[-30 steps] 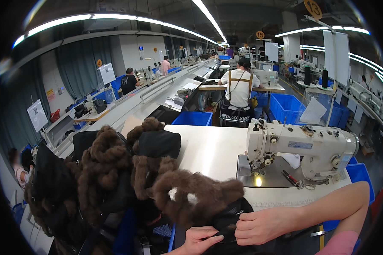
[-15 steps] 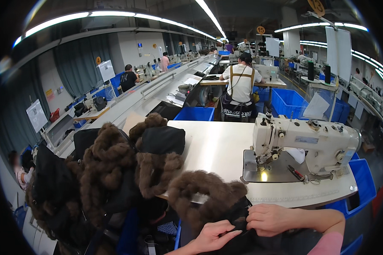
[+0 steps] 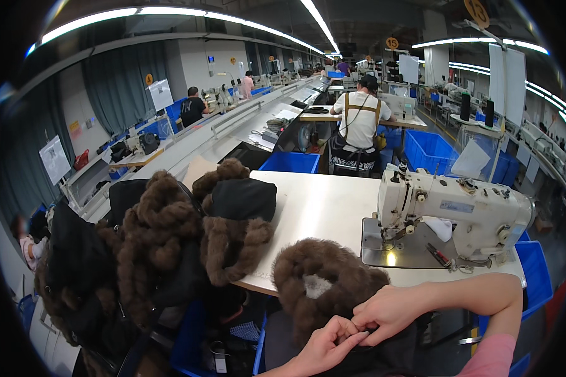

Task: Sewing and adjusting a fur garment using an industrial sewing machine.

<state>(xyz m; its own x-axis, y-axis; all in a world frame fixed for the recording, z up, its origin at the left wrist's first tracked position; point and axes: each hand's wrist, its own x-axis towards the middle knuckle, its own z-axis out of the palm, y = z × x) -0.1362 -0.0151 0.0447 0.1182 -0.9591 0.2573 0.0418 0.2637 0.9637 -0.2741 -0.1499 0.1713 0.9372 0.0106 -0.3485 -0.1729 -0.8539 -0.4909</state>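
Observation:
A brown fur-trimmed piece [image 3: 289, 276], apparently a hood with dark cloth, lies over the front edge of the white sewing table, its fur curled into a ring. My left hand [image 3: 329, 344] pinches at the lower right of the fur, thumb and fingers pressed together. Against its fingertips, my right hand [image 3: 387, 309] is closed as well, coming in from the right with a bent wrist. The exact bit of cloth between the fingers is hidden. Several more fur-trimmed black hoods [image 3: 242, 200] are heaped to the left.
A white sewing machine [image 3: 457, 210] stands on the right of the table [image 3: 314, 195], with red-handled snips [image 3: 436, 254] on its bed. Blue bins [image 3: 534, 267] stand beside and below the table. Ahead, a person in a white shirt [image 3: 360, 116] sits at another machine.
The fur piece has shifted right and bunched into a tighter ring. My hands have moved slightly, with their fingertips closer together. The view has tilted a little.

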